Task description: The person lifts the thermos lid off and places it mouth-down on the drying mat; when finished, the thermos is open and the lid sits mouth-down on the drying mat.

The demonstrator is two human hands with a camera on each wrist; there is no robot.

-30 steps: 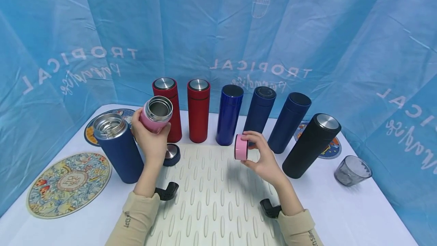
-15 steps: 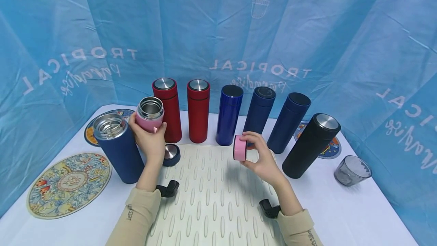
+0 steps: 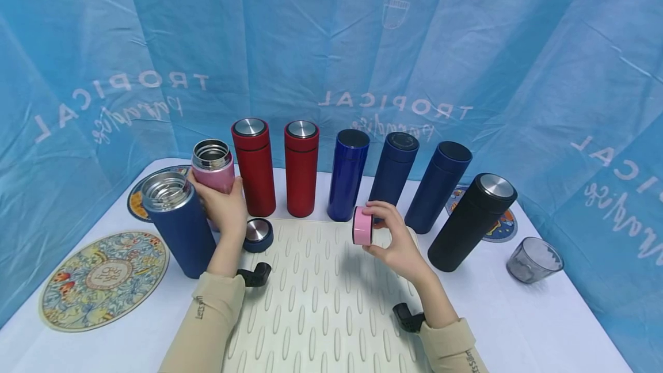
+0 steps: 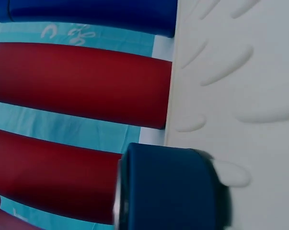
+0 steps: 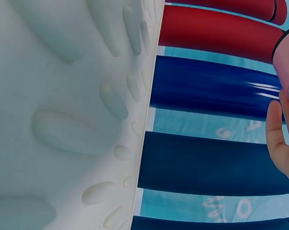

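Observation:
My left hand [image 3: 224, 206] grips a pink thermos [image 3: 213, 176], its steel mouth uncovered, beside a topless dark blue thermos [image 3: 181, 229] at the table's left. Only a sliver of the pink thermos [image 4: 10, 222] and a fingertip show in the left wrist view. Over the white ribbed mat, my right hand [image 3: 397, 246] pinches a pink lid [image 3: 363, 225] turned on its side. That pink lid [image 5: 285, 60] is partly cut off in the right wrist view. A dark blue lid with a steel top [image 3: 258, 236] lies on the mat's far left corner, near my left wrist.
Along the back stand two red thermoses [image 3: 301, 168], a glossy blue one [image 3: 348, 177] and two navy ones [image 3: 437, 189]. A black thermos [image 3: 468, 226] and a grey glass [image 3: 534, 260] are on the right. Round patterned placemats [image 3: 103, 281] lie left and right; the ribbed mat [image 3: 316, 304] fills the middle.
My left hand has carried the pink thermos leftward and away from me, to behind the dark blue thermos, setting it more upright. My right hand with the pink lid has barely moved.

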